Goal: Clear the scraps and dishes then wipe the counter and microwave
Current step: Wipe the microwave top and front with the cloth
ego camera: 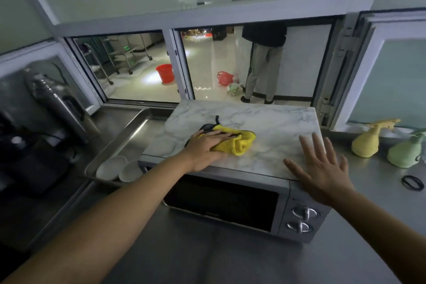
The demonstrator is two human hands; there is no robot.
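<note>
I am pressing my left hand (205, 145), fingers flat, onto the folded yellow microfibre cloth (237, 143) lying on the marble-patterned top of the silver microwave (265, 122). My right hand (322, 168) is spreading wide open, holding nothing, over the microwave's right front corner. The microwave is sitting on the stainless steel surface (230, 260). Left of it, a shallow steel tray (129, 136) is holding two white dishes (111, 167).
</note>
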